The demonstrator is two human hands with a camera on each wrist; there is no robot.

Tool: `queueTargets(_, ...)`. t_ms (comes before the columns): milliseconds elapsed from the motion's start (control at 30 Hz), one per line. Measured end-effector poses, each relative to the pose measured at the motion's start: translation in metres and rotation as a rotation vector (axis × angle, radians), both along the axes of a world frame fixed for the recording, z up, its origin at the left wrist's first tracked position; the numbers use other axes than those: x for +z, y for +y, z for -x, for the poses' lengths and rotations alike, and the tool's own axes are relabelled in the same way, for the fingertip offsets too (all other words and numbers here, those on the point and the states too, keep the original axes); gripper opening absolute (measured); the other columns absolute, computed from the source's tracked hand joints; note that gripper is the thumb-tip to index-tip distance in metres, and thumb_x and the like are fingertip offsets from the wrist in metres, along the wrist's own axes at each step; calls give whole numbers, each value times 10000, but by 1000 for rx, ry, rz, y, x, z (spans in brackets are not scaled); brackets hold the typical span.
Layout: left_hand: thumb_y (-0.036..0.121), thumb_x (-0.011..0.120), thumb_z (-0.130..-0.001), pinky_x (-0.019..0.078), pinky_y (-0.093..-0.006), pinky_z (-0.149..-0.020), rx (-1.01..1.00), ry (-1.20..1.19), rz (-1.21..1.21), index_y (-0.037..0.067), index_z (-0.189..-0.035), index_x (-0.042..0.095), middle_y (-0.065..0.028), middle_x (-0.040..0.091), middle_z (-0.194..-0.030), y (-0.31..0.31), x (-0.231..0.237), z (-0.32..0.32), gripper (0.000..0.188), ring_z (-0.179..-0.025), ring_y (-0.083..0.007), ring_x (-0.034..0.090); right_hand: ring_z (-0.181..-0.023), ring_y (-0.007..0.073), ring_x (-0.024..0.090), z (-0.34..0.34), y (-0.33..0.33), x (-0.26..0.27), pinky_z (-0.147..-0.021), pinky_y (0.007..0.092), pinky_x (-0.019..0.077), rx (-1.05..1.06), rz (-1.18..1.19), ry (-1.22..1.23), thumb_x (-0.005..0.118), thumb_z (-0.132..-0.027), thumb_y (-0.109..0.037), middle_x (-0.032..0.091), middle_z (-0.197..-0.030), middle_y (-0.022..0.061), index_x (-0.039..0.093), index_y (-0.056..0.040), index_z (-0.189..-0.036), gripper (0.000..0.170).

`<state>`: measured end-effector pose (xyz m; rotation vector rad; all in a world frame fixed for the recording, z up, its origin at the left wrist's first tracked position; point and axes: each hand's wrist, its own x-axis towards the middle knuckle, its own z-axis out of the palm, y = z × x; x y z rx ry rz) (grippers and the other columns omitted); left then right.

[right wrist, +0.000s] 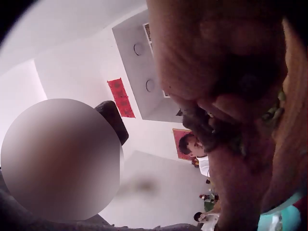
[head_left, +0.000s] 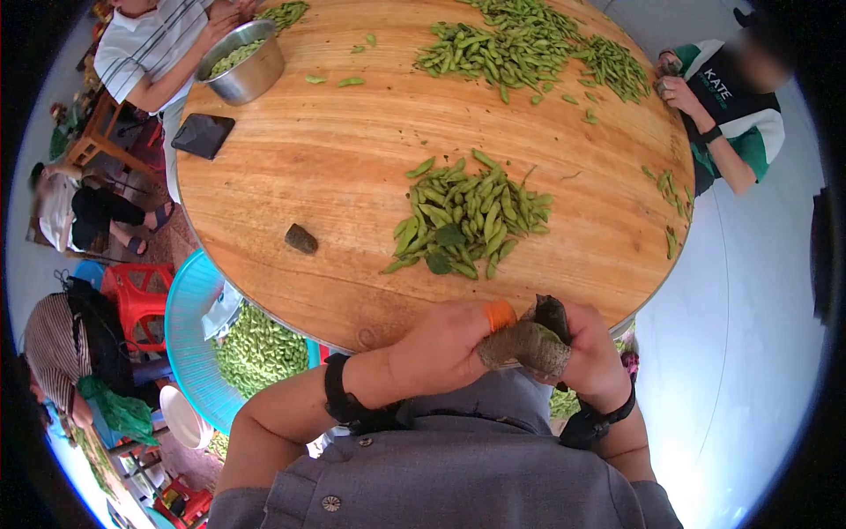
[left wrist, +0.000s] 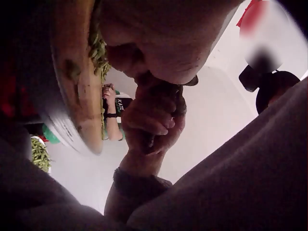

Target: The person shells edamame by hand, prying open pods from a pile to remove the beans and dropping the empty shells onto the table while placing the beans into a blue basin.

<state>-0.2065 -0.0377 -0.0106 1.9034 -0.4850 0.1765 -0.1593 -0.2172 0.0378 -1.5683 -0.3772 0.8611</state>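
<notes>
Close to my body at the near table edge, my left hand (head_left: 445, 346) and right hand (head_left: 592, 353) meet with curled fingers. Grey-brown patterned covers (head_left: 539, 348) wrap the thumbs, and an orange band (head_left: 500, 316) circles a left digit. A bit of green, seemingly a soybean pod, shows between the thumbs; the fingers hide most of it. In the left wrist view the right hand's fingers (left wrist: 154, 115) are folded in. Just beyond the hands lies a heap of green soybean pods (head_left: 476, 212) with a dark leaf on it.
A dark stubby piece (head_left: 301, 238) and a black phone (head_left: 204, 136) lie on the round wooden table (head_left: 291, 176). Larger pod piles (head_left: 502, 53) sit across it. At the far left stands a metal pot (head_left: 242, 75). A turquoise basket (head_left: 181, 326) of pods is below left. Two people sit around the table.
</notes>
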Motion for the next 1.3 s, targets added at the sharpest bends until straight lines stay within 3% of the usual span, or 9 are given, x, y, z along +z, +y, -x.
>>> queueTargets(100,128,514,-834,458,-347,-586,-47,9,102,40,-996,529,-116,565,-733,1,-1,-2,185,-679,-295,582,-571,32,435,-4,0,4,-487,181,333,-1,-71,278,630,-794,-121,526,-683,-34,562,-33,-934,179)
queueTargets(167,130,480,-876,435,-270,-534,-148,702,535,39,-1017,528,-51,544,-697,1,5,1,175,-595,-165,550,-577,28,438,-6,-1,3,-489,168,326,-12,-94,402,625,-800,-127,529,-697,-40,561,-34,-960,196)
queueTargets(267,129,464,-892,383,-220,-475,-51,891,833,43,-1000,533,-23,513,-686,5,5,2,154,-561,-86,485,-569,59,469,-9,-4,-9,-488,204,365,-20,-143,451,625,-810,-176,515,-662,-33,570,-25,-930,200)
queueTargets(333,128,462,-889,354,-219,-445,-78,985,1062,40,-983,533,-44,515,-688,22,0,2,148,-534,-91,464,-554,101,502,-10,-5,-16,-502,257,409,204,25,-263,649,-789,-201,530,-630,5,584,-29,-900,215)
queueTargets(467,134,441,-886,264,-207,-383,-303,994,1538,22,-938,529,-83,521,-705,38,-13,3,152,-475,-88,403,-543,159,525,-29,-7,-11,-538,296,440,499,71,-683,696,-732,-201,547,-613,68,596,-36,-874,240)
queueTargets(667,156,439,-896,248,-190,-393,-122,947,1323,6,-973,535,-79,516,-702,36,-5,0,194,-455,-78,362,-557,283,541,-71,21,1,-539,348,428,-139,555,-784,661,-729,-277,538,-599,143,553,-8,-758,292)
queueTargets(900,155,446,-899,246,-181,-405,-7,992,1035,25,-1081,534,-5,481,-722,29,10,-4,241,-489,-48,351,-535,271,509,-110,35,-35,-520,349,419,-179,608,-970,636,-728,-269,504,-580,159,533,18,-768,308)
queueTargets(1067,147,415,-899,245,-171,-433,109,948,924,76,-1095,534,12,463,-741,16,12,-15,240,-527,-41,343,-503,57,445,-70,23,-1,-440,205,341,-190,173,-77,589,-797,-176,540,-629,15,587,-33,-869,161)
queueTargets(1300,82,389,-853,273,-182,-443,-15,1152,895,70,-1084,534,20,463,-731,0,1,-20,273,-562,-38,359,-496,6,383,-46,6,-8,-429,164,283,-180,-154,248,551,-845,-134,535,-676,-48,601,-67,-945,130)
